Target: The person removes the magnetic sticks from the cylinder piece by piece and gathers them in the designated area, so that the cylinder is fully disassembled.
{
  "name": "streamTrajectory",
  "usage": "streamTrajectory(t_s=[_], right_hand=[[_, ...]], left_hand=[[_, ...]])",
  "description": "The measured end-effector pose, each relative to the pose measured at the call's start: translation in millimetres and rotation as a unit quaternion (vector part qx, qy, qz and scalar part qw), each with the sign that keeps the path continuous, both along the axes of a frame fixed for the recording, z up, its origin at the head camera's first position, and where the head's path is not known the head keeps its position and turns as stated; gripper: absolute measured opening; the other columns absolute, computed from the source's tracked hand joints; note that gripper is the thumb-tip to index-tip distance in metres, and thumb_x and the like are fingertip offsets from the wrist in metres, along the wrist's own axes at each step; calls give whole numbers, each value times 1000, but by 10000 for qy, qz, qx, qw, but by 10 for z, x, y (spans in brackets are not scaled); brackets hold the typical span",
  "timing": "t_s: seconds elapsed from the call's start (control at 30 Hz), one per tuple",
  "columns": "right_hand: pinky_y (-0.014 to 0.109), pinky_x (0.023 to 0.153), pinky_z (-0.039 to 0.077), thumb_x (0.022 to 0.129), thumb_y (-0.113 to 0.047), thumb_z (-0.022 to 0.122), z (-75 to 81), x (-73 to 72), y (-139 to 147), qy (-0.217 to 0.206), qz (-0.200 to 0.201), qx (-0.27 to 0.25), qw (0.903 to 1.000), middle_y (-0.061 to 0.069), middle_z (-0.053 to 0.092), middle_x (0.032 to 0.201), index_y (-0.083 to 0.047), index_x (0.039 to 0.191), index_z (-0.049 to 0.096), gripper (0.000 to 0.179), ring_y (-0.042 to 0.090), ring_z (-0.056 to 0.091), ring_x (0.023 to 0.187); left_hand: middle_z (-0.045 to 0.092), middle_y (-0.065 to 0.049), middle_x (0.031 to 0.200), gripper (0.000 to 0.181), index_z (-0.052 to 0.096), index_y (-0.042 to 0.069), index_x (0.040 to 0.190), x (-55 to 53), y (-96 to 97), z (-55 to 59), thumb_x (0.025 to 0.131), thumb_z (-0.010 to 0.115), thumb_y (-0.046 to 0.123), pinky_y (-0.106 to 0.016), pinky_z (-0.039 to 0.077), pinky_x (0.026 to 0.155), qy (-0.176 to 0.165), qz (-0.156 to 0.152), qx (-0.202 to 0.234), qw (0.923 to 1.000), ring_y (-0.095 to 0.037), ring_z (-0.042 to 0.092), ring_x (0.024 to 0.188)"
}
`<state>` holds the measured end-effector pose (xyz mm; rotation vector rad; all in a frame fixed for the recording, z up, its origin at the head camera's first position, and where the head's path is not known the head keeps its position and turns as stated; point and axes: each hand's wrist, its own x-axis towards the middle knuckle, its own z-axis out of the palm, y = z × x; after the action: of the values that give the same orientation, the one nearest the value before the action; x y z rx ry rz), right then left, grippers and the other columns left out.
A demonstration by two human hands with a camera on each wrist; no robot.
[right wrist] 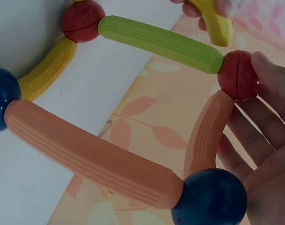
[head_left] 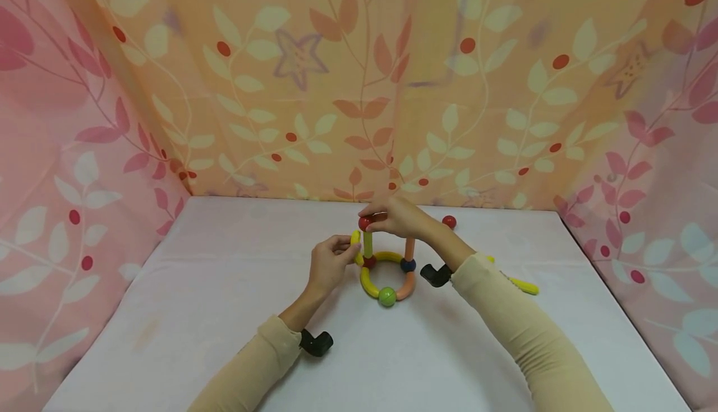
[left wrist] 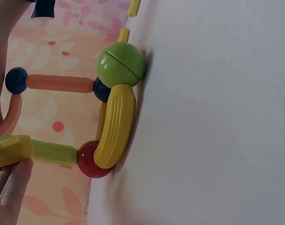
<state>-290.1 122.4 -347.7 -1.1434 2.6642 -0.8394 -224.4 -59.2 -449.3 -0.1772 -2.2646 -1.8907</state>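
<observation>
In the head view, my left hand [head_left: 327, 268] pinches a yellow curved rod [head_left: 356, 238] beside the left of a ball-and-rod toy frame. My right hand [head_left: 401, 217] grips the top red ball [head_left: 365, 224], which sits on a green upright rod [right wrist: 161, 44]. An orange curved rod [right wrist: 208, 131] joins that ball to a top blue ball [right wrist: 208, 197] above the orange upright rod [head_left: 409, 250]. The ring on the table has a green ball [head_left: 387, 297] in front, a lower red ball [left wrist: 94, 159] and a lower blue ball [head_left: 408, 265].
A loose red ball [head_left: 449, 221] lies behind my right forearm. Another yellow rod [head_left: 524, 285] lies right of that sleeve, partly covered. Black wrist-camera mounts [head_left: 316, 343] stick out from both wrists. Patterned curtains [head_left: 364, 88] border the white table [head_left: 224, 312] at the back and sides.
</observation>
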Motion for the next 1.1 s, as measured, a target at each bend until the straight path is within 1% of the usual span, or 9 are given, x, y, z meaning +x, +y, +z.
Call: streamTrajectory(t_s=[0.07, 0.27, 0.4, 0.53, 0.57, 0.6, 0.8, 0.83, 1.1], right_hand=[[32, 87, 57, 88, -17, 73, -2, 4, 12, 11, -31, 25, 10000, 8, 70, 114, -8, 118, 70, 32, 20, 67, 100], [32, 87, 57, 88, -17, 73, -7, 14, 17, -21, -90, 57, 9999, 8, 70, 114, -9, 119, 70, 33, 19, 67, 100], [31, 85, 57, 88, -18, 73, -10, 21, 17, -13, -107, 37, 9999, 9, 70, 116, -9, 120, 69, 34, 19, 67, 99], [31, 85, 57, 88, -17, 73, -4, 34, 16, -58, -104, -11, 9999, 9, 70, 116, -10, 121, 69, 34, 19, 67, 98], [31, 86, 57, 88, -17, 73, -1, 37, 16, -84, -111, -22, 9999, 9, 70, 116, -10, 121, 69, 34, 19, 67, 98], [31, 86, 57, 88, -17, 73, -1, 38, 16, -94, -103, -37, 9999, 9, 71, 116, -9, 121, 69, 34, 19, 67, 98], [32, 86, 57, 88, -16, 72, -8, 48, 19, -83, -82, -19, 9999, 10, 70, 117, -8, 121, 68, 34, 19, 66, 97], [32, 86, 57, 89, -16, 72, -7, 51, 20, -105, -96, 0, 9999, 10, 70, 118, -8, 121, 68, 34, 20, 65, 97], [34, 89, 56, 90, -17, 70, -9, 50, 19, -165, -177, 11, 9997, 10, 68, 121, -8, 123, 67, 34, 21, 64, 101]], left_hand=[[73, -18, 92, 21, 70, -3, 104, -12, -9, 3, 88, 71, 11, -22, 59, 66, -175, -10, 71, 9998, -18, 71, 78], [72, -18, 94, 24, 69, -4, 107, -32, -66, -3, 88, 71, 11, -25, 59, 69, -492, -180, 208, 9984, -15, 70, 79], [72, -20, 96, 24, 70, -3, 107, -56, -138, -21, 88, 72, 12, -27, 60, 71, -624, -118, 213, 9978, -16, 70, 79], [72, -21, 100, 26, 69, -3, 110, -59, -237, -15, 89, 70, 13, -30, 60, 76, -779, -47, 99, 9969, -19, 70, 81], [72, -21, 100, 26, 69, -3, 110, -59, -264, -11, 89, 70, 13, -31, 60, 77, -828, -26, 104, 9965, -18, 70, 82], [71, -22, 101, 27, 68, -4, 111, -41, -290, 27, 90, 69, 12, -32, 60, 77, -877, -23, 96, 9961, -18, 70, 82], [70, -21, 104, 29, 67, -4, 114, -99, -512, 1, 91, 68, 14, -31, 59, 78, -1197, 95, 5, 9928, -14, 67, 82], [70, -20, 105, 30, 67, -3, 115, -128, -557, -40, 91, 68, 15, -30, 59, 78, -1254, 134, -42, 9920, -13, 66, 83], [68, -20, 110, 36, 64, -6, 120, -188, -961, -50, 92, 65, 16, -21, 56, 73, -1643, 247, -426, 9852, -10, 63, 84]])
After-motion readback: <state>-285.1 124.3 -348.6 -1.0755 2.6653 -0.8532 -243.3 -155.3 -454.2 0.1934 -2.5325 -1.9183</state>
